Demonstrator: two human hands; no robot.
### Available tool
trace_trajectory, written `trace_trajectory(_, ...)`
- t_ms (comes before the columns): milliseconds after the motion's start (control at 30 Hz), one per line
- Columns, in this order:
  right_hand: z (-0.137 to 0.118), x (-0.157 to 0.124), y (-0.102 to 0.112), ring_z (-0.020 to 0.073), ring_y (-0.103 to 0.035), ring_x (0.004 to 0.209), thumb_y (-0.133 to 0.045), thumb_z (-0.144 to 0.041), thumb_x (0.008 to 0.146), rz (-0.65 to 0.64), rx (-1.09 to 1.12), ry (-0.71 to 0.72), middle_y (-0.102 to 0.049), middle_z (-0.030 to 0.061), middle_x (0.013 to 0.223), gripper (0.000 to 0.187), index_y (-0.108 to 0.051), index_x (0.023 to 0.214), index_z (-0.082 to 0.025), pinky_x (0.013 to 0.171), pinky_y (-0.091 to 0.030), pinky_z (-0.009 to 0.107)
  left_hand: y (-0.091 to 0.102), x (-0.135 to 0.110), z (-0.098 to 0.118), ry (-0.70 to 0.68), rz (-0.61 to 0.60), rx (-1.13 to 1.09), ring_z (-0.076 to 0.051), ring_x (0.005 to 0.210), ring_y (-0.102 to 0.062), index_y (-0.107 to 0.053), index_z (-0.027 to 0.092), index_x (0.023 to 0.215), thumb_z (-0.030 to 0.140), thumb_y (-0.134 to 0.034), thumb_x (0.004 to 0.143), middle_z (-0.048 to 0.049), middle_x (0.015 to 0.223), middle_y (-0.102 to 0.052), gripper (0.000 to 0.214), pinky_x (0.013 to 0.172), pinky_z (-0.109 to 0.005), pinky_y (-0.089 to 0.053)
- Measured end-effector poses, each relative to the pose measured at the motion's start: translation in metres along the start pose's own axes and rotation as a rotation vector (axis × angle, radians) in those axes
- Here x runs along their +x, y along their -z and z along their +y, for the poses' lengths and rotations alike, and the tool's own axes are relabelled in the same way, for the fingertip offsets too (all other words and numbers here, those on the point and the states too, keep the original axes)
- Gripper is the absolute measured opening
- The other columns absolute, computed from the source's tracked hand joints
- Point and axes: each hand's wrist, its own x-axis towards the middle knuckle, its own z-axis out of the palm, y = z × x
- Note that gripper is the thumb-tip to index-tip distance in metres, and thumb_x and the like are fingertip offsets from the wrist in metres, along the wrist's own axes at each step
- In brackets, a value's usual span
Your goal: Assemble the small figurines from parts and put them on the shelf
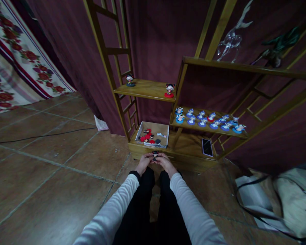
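Observation:
A small black-haired figurine is held upright between my two hands, in front of the shelf's lower edge. My left hand closes on it from the left, and my right hand grips its other side. Just beyond my fingers, a shallow open cardboard box holds red and dark round bases and several loose figurine parts. Two similar figurines stand on the upper left shelf: one on a dark base, the other on a red base.
Several small blue-and-white figurines stand in rows on the right shelf. A phone lies on the bottom board. Higher up stands a clear deer ornament. Bags rest on the floor at right; a cable crosses it at left.

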Motion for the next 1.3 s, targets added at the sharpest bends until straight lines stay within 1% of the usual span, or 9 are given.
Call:
trace_trajectory(167, -0.006, -0.007, -0.001, 0.0129, -0.061, 0.061, -0.069, -0.021, 0.054, -0.017, 0.046, -0.009, -0.065, -0.0017, 0.069, 0.027, -0.058, 0.078, -0.019, 0.068, -0.047, 0.031, 0.0, -0.006, 0.007, -0.074, -0.111, 0.063, -0.012, 0.064, -0.058, -0.066, 0.01, 0.091, 0.022, -0.074, 0.054, -0.0072, 0.08, -0.068, 0.04, 0.062, -0.023, -0.044)
trace_trajectory(333, -0.007, -0.011, -0.002, 0.0164, -0.063, 0.073, -0.07, -0.023, 0.053, -0.04, 0.116, 0.012, -0.067, 0.0016, 0.078, 0.03, -0.061, 0.082, -0.019, 0.074, -0.048, 0.034, 0.001, -0.012, 0.012, -0.144, -0.099, 0.128, -0.017, 0.075, -0.06, -0.067, 0.01, 0.088, 0.025, -0.075, 0.053, -0.0079, 0.083, -0.068, 0.039, 0.072, -0.027, -0.044)
trace_trajectory(533, -0.009, -0.016, -0.007, 0.02, -0.063, 0.08, -0.075, -0.026, 0.05, -0.075, 0.152, 0.046, -0.067, 0.0028, 0.081, 0.035, -0.062, 0.083, -0.02, 0.075, -0.048, 0.036, 0.003, -0.014, 0.018, -0.182, -0.067, 0.214, -0.018, 0.074, -0.06, -0.068, 0.012, 0.084, 0.027, -0.076, 0.052, -0.0067, 0.08, -0.069, 0.037, 0.071, -0.028, -0.045)
trace_trajectory(700, -0.01, -0.02, -0.009, 0.0212, -0.064, 0.08, -0.073, -0.03, 0.056, -0.131, 0.202, 0.044, -0.068, 0.0049, 0.082, 0.033, -0.063, 0.086, -0.021, 0.075, -0.048, 0.038, 0.005, -0.014, 0.021, -0.217, -0.125, 0.241, -0.019, 0.074, -0.061, -0.067, 0.013, 0.081, 0.028, -0.076, 0.052, -0.0067, 0.078, -0.069, 0.034, 0.07, -0.028, -0.046)
trace_trajectory(800, -0.011, -0.021, -0.009, 0.0216, -0.065, 0.078, -0.073, -0.031, 0.056, -0.149, 0.216, 0.021, -0.068, 0.0057, 0.08, 0.034, -0.064, 0.087, -0.021, 0.075, -0.048, 0.039, 0.008, -0.016, 0.036, -0.253, -0.072, 0.302, -0.02, 0.072, -0.061, -0.067, 0.012, 0.079, 0.029, -0.076, 0.051, -0.0071, 0.076, -0.069, 0.033, 0.068, -0.028, -0.046)
trace_trajectory(867, -0.012, -0.023, -0.008, 0.0214, -0.064, 0.078, -0.074, -0.031, 0.055, -0.119, 0.226, 0.02, -0.068, 0.0065, 0.081, 0.034, -0.065, 0.086, -0.021, 0.075, -0.048, 0.039, 0.012, -0.018, 0.059, -0.283, 0.006, 0.361, -0.02, 0.07, -0.061, -0.068, 0.012, 0.076, 0.031, -0.075, 0.052, -0.0066, 0.073, -0.068, 0.031, 0.066, -0.028, -0.046)
trace_trajectory(933, -0.015, -0.024, -0.007, 0.0205, -0.064, 0.078, -0.074, -0.031, 0.054, -0.079, 0.235, 0.031, -0.069, 0.0071, 0.084, 0.034, -0.066, 0.086, -0.021, 0.076, -0.048, 0.037, 0.016, -0.02, 0.094, -0.328, 0.08, 0.421, -0.02, 0.07, -0.061, -0.068, 0.013, 0.075, 0.034, -0.074, 0.052, -0.0058, 0.073, -0.068, 0.032, 0.066, -0.028, -0.046)
trace_trajectory(1167, -0.019, -0.031, -0.006, 0.0175, -0.064, 0.078, -0.075, -0.031, 0.054, -0.066, 0.274, 0.04, -0.069, 0.0071, 0.085, 0.04, -0.065, 0.09, -0.016, 0.075, -0.047, 0.032, 0.028, -0.026, 0.261, -0.553, 0.116, 0.519, -0.018, 0.069, -0.061, -0.068, 0.011, 0.087, 0.042, -0.071, 0.054, -0.0054, 0.078, -0.069, 0.046, 0.062, -0.026, -0.046)
trace_trajectory(1300, -0.02, -0.031, -0.008, 0.018, -0.064, 0.078, -0.075, -0.031, 0.053, -0.062, 0.275, 0.037, -0.069, 0.0074, 0.084, 0.042, -0.065, 0.091, -0.016, 0.075, -0.047, 0.032, 0.027, -0.02, 0.339, -0.707, 0.193, 0.527, -0.018, 0.074, -0.06, -0.067, 0.01, 0.09, 0.041, -0.073, 0.051, -0.0061, 0.081, -0.068, 0.05, 0.065, -0.026, -0.046)
